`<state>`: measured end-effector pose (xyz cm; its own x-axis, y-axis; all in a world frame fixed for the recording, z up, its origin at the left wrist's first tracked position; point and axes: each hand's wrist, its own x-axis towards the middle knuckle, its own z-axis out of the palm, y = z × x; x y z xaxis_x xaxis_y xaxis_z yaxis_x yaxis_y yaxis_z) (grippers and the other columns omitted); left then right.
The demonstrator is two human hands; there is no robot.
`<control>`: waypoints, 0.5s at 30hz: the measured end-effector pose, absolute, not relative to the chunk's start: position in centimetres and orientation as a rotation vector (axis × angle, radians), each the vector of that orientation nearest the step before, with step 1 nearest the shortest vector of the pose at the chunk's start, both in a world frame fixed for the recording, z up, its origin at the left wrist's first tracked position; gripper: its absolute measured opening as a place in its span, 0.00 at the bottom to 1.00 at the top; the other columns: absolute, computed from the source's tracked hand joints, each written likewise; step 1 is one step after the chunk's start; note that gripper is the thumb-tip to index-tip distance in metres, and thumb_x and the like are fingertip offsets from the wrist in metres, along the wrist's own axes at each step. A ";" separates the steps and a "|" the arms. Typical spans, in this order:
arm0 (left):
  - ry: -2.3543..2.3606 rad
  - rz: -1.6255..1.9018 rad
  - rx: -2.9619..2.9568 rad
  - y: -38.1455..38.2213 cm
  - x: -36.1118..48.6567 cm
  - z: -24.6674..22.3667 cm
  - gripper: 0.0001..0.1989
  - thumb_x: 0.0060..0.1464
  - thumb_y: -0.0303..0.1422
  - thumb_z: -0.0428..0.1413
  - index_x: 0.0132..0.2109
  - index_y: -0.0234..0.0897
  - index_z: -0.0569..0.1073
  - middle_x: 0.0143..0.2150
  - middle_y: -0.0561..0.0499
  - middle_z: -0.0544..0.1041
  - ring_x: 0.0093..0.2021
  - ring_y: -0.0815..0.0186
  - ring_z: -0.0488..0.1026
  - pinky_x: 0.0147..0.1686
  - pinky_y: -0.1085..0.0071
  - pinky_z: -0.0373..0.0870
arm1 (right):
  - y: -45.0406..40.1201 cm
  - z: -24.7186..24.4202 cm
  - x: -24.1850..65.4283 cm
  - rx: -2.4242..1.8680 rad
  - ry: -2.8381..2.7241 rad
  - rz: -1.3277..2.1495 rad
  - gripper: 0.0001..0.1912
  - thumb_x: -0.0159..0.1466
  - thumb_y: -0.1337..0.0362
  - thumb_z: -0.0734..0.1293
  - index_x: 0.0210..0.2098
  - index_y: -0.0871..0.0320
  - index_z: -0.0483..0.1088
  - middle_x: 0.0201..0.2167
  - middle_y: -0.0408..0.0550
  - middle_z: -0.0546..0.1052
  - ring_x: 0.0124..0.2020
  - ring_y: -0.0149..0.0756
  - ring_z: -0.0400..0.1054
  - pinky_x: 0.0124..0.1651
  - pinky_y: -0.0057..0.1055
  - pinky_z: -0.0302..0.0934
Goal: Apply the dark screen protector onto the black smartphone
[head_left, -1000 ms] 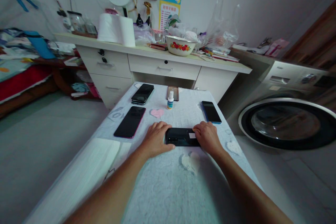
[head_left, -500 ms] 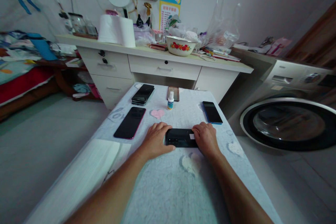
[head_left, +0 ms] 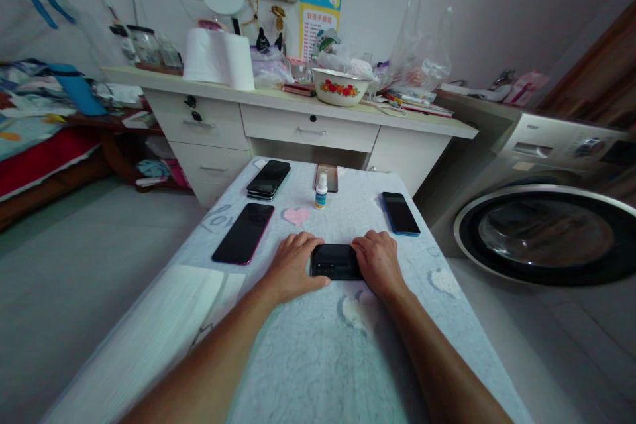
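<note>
Head — phone (head_left: pixel 334 262) on patterned tablecloth (head_left: pixel 298 358); desk (head_left: pixel 278 120) beyond — washer (head_left: pixel 541 232) right.

A home room, with washing machine (head_left: pixel 541 232) and enamel bowl (head_left: pixel 340 87).

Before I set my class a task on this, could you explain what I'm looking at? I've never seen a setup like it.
There is no machine here, just a person's two bare hands. The view comes from one camera worn on that person's head, looking forward and down, which is why the arms reach in from the bottom.

The left hand and right hand hold opposite ends of a dark phone, its back facing up.

Around it on the pale table lie a pink-edged phone and a stack of phones to the left, and a blue-edged phone to the right. A small bottle stands upright beyond the hands.
</note>
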<state>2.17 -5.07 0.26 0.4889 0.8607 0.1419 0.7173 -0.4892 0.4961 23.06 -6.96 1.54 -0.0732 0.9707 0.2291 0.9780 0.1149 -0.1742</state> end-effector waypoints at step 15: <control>1.315 0.533 2.385 -5.1 2.2 0.0 0.31 0.41 0.41 0.62 0.54 0.42 0.66 0.53 0.48 0.68 0.52 0.54 0.63 0.53 0.59 0.60 | -6.9 1.5 21.8 -1.743 -2.237 -0.001 0.14 0.69 0.61 0.58 0.39 0.52 0.75 0.36 0.46 0.72 0.40 0.37 0.57 0.44 0.33 0.45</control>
